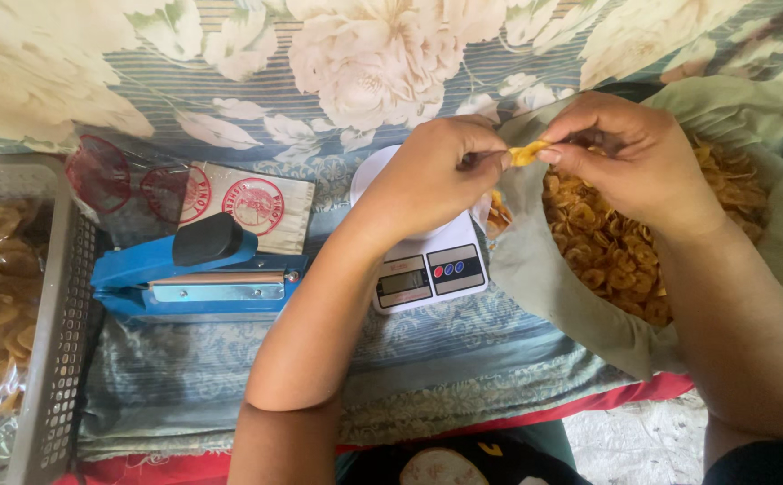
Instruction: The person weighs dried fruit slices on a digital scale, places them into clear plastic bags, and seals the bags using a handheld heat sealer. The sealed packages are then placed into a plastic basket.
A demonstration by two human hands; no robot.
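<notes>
**Chip pinched between both hands above the scale**

The chip (pixel 528 154), a small yellow fried slice, is being held at the meeting point of the two hands, its long axis running roughly left to right and tilting slightly up toward the right. The left hand (pixel 432 175) is closing on its left end from the side; the right hand (pixel 629 157) is pinching its right end with thumb and fingertip. Both hands are thus clamped on the same chip, neither clearly nearer than the other. The chip is hanging just above the gap between the scale (pixel 427 265), a white kitchen type lying below the left hand, and the bag (pixel 544 287), a pale green sack whose open mouth is holding a heap of like chips under the right hand. Farther left, a blue sealer (pixel 198 274) is lying on the floral cloth (pixel 230 108), with a grey basket (pixel 54 341) of packed chips at the frame's edge.
</notes>
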